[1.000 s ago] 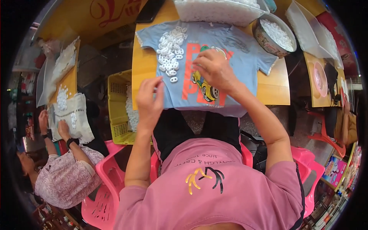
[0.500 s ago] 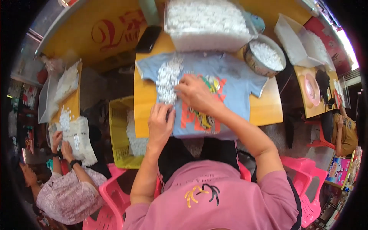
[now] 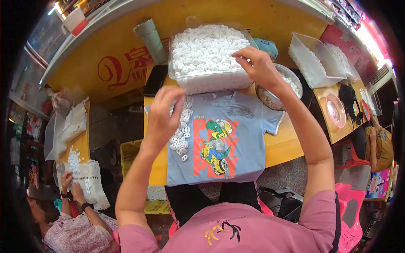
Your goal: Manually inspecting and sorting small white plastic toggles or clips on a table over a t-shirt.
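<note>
My left hand [image 3: 163, 116] is raised over the left sleeve side of a light blue T-shirt [image 3: 249, 139], fingers bent and the thumb a little apart. It hides part of a patch of small white oval pieces with two holes [image 3: 181, 143] lying on the shirt. My right hand [image 3: 259, 67] hangs over the right front of a clear plastic bin [image 3: 211, 82] heaped with the same white pieces. Its fingers are loosely bent and apart, and I see nothing held in them. The shirt has a printed dinosaur on a scooter and lies on a yellow table [image 3: 287, 141].
A round tin [image 3: 270, 99] of white pieces stands right of the bin. A black phone [image 3: 156, 80] and a green bottle [image 3: 152, 40] are at the left. A yellow crate [image 3: 158, 206] sits below. At left a person [image 3: 78, 223] works over a cloth; another sits at far right.
Both hands have lifted off the white pieces on the shirt. The right has gone up and right to the bin; the left has risen toward it. The view has shifted.
</note>
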`<state>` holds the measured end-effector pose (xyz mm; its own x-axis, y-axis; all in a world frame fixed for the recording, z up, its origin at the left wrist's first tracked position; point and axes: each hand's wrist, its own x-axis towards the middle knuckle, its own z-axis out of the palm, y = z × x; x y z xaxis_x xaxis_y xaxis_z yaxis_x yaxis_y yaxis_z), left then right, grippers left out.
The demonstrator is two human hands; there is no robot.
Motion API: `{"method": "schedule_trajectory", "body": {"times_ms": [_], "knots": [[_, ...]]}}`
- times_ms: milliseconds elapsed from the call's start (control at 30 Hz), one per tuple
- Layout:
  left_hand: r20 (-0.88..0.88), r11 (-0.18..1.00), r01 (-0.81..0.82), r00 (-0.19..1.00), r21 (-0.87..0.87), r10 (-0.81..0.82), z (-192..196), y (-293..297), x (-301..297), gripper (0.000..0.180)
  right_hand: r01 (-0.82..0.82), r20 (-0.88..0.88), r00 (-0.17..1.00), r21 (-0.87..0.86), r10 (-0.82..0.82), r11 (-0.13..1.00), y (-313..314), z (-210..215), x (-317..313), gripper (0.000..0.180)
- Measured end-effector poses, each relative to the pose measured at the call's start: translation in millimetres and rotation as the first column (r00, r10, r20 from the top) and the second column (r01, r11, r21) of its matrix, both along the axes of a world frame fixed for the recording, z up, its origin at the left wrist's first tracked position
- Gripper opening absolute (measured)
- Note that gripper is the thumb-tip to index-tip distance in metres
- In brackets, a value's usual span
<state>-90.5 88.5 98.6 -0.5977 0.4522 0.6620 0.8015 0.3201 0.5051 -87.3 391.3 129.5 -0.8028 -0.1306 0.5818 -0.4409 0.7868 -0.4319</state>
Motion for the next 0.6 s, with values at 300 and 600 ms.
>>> {"method": "schedule_trajectory", "body": {"times_ms": [300, 600], "knots": [[-0.195, 0.977, 0.010, 0.979, -0.214, -0.052, 7, 96, -149, 0.021, -0.006, 0.069, 0.998, 0.106, -0.001, 0.994, 8, -5, -98, 0.022], [-0.040, 0.846, -0.079, 0.997, -0.527, 0.068, 11, 118, -186, 0.043, -0.067, 0.266, 0.962, 0.464, -0.067, 0.883, 14, 0, -155, 0.030]]}}
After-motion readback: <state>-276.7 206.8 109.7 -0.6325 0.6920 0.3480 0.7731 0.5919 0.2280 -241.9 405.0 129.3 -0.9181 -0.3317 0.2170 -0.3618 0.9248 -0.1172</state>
